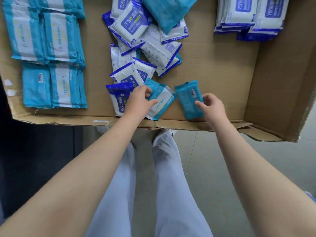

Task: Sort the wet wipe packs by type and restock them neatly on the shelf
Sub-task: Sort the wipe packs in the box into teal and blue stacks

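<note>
Here, my left hand (137, 100) pinches a glossy teal-and-white rectangular wipe pack (161, 102); my right hand (212, 107) grips a crinkled all-teal plastic pack (188, 101), both lying on brown cardboard (213, 74) beneath my fingers.

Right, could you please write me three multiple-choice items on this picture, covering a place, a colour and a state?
1. Where in the brown cardboard tray lie the sorted stacks of teal plastic wipe packs?
A. left side
B. right side
C. middle

2. What colour edges the white alcohol wipe packs stacked at upper right?
A. red
B. dark blue
C. green

3. Which side of the teal pack held by the right hand faces up?
A. printed front
B. barcoded back
C. neither, it stands on edge

Answers: 1 A, teal stacks fill the left side; 2 B, dark blue bands rim them; 3 B, its barcode shows.
</note>
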Tool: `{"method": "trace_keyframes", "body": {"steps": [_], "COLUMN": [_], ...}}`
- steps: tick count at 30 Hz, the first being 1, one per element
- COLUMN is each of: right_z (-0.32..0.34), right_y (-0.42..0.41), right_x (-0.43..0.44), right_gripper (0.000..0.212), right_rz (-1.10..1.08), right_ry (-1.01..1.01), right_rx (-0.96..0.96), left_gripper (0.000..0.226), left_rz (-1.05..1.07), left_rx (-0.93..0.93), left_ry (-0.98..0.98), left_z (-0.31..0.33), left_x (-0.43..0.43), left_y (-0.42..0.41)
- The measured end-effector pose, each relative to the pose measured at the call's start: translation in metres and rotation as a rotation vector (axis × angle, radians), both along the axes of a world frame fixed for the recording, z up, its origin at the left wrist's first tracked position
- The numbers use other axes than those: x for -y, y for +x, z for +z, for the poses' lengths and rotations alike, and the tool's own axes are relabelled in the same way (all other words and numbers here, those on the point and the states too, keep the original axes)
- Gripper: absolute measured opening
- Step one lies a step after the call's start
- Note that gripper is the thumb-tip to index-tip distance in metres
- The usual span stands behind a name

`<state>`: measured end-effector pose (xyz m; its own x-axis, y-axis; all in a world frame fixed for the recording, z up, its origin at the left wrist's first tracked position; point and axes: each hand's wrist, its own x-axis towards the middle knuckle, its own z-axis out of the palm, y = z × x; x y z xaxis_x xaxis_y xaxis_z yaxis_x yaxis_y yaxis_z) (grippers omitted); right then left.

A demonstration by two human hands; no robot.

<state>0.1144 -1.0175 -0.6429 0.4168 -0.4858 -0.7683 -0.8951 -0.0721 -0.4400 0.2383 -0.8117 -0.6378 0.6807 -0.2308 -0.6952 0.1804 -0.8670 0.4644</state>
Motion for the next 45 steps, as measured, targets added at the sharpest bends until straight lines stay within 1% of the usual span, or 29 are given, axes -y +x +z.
{"method": "trace_keyframes", "body": {"steps": [4,7,11,15,18,20,23,26,29,31,33,36,40,43,45], "right_z": [0.01,0.02,0.034,0.045,0.05,0.055,0.062,0.061,0.057,0.053,0.044,0.033,0.019,0.014,0.014], "right_y": [-0.012,-0.01,0.001,0.021,0.044,0.066,0.099,0.129,0.154,0.168,0.176,0.184,0.192,0.198,0.201], "right_x": [0.008,0.0,-0.018,-0.042,-0.069,-0.094,-0.14,-0.191,-0.241,-0.269,-0.292,-0.315,-0.331,-0.335,-0.334], "right_gripper": [0.011,0.021,0.02,0.021,0.016,0.011,0.009,0.009,0.01,0.016,0.017,0.014,0.01,0.013,0.019], "right_rz": [-0.2,-0.354,-0.481,-0.533,-0.502,-0.463,-0.418,-0.33,-0.257,-0.214,-0.184,-0.163,-0.172,-0.12,-0.1], "right_ry": [0.05,0.107,0.178,0.218,0.244,0.277,0.357,0.404,0.419,0.414,0.401,0.355,0.314,0.2,0.142], "right_rx": [0.071,0.124,0.196,0.264,0.287,0.304,0.312,0.299,0.271,0.231,0.193,0.137,0.12,0.118,0.131], "left_gripper": [0.034,0.025,0.028,0.025,0.025,0.022,0.024,0.029,0.028,0.027,0.024,0.025,0.025,0.018,0.017], "left_rz": [-0.06,-0.041,0.003,0.177,0.337,0.439,0.587,0.691,0.763,0.765,0.751,0.696,0.566,0.528,0.519], "left_rx": [0.036,-0.006,-0.01,0.011,0.003,-0.001,0.001,-0.002,0.038,0.057,0.069,0.118,0.242,0.339,0.365], "left_ry": [0.054,0.044,-0.07,-0.205,-0.287,-0.31,-0.335,-0.338,-0.319,-0.294,-0.25,-0.139,-0.022,0.017,0.029], "left_z": [0.0,0.003,0.015,0.037,0.053,0.06,0.064,0.067,0.064,0.058,0.047,0.033,0.024,0.02,0.018], "left_x": [0.009,0.01,-0.001,-0.033,-0.077,-0.115,-0.179,-0.238,-0.283,-0.302,-0.314,-0.319,-0.313,-0.308,-0.304], "left_y": [-0.004,-0.004,0.0,0.016,0.037,0.051,0.072,0.091,0.107,0.115,0.121,0.127,0.13,0.133,0.136]}}
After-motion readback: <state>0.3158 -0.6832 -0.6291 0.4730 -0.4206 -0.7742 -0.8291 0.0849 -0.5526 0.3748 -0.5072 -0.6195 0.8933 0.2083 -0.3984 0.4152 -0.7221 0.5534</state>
